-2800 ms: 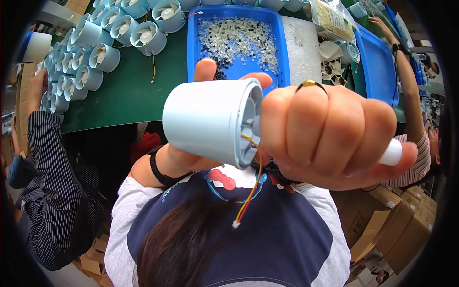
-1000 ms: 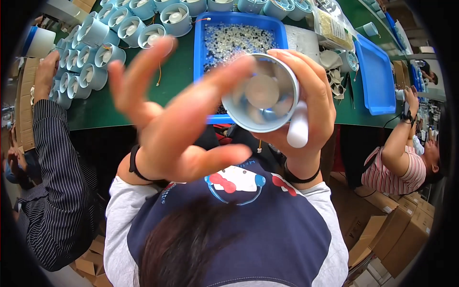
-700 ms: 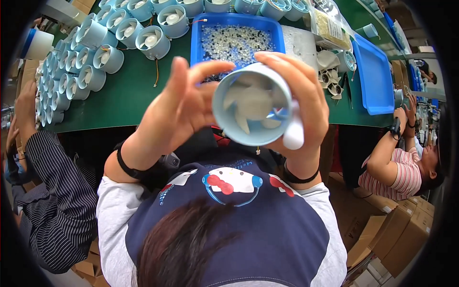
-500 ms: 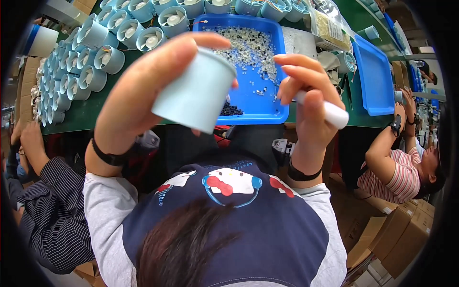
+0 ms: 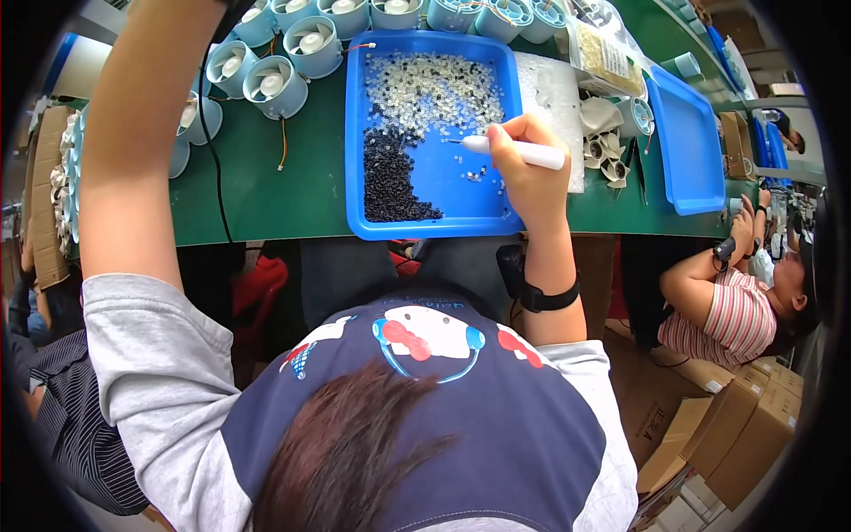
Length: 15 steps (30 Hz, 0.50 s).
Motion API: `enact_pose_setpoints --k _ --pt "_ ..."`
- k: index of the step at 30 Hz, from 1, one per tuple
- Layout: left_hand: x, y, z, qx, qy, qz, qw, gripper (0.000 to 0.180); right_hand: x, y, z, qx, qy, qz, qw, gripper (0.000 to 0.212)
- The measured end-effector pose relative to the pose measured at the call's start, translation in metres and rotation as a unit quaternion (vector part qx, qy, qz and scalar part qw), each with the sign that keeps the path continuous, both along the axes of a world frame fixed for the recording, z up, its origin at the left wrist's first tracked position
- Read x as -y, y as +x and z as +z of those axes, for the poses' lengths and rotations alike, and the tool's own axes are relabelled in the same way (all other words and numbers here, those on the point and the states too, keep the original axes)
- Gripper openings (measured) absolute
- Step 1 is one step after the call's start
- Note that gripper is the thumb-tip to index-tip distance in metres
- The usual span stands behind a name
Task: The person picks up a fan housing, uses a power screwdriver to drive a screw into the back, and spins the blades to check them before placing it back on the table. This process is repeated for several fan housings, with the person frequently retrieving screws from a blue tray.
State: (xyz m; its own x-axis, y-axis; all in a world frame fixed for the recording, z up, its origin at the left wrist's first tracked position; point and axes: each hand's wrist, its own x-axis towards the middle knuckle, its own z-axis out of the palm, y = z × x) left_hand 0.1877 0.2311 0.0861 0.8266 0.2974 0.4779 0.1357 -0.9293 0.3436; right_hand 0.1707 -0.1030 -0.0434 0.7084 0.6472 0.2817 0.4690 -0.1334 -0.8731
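Note:
My right hand (image 5: 536, 182) is closed around a white pen-shaped tool (image 5: 539, 155) with a thin dark tip. The tool points left, over the blue tray (image 5: 355, 191). Tiny clear pieces (image 5: 434, 84) spread across the tray's far part, with some black ones among them. A dense heap of small black pieces (image 5: 387, 186) lies at its near left. My left forearm (image 5: 133, 168) stretches up and away past the top left edge, so the left hand itself is out of the picture.
Light-blue cylindrical fan housings (image 5: 275, 84) with white blades and wires crowd the far left and back. Right of the tray lie a white foam sheet (image 5: 550, 97), a bag of pale pieces (image 5: 605, 58) and another blue tray (image 5: 687, 142). A co-worker (image 5: 736, 284) sits at right.
The light-blue housing that my left hand held has left the picture along with that hand, toward the top left. My right hand has moved left and turned the tool's tip over the tray.

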Motion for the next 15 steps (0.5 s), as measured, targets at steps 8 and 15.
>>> enact_pose_setpoints --k 8,15 --pt "-0.127 0.030 -0.049 -0.176 -0.237 -0.299 0.907 0.054 -0.005 -0.007 0.005 0.037 0.005 0.032 0.999 0.014" --pt "-0.053 0.021 -0.036 -0.220 0.047 -0.004 0.974 0.050 -0.009 -0.007 0.003 0.005 -0.015 0.006 1.000 0.015"
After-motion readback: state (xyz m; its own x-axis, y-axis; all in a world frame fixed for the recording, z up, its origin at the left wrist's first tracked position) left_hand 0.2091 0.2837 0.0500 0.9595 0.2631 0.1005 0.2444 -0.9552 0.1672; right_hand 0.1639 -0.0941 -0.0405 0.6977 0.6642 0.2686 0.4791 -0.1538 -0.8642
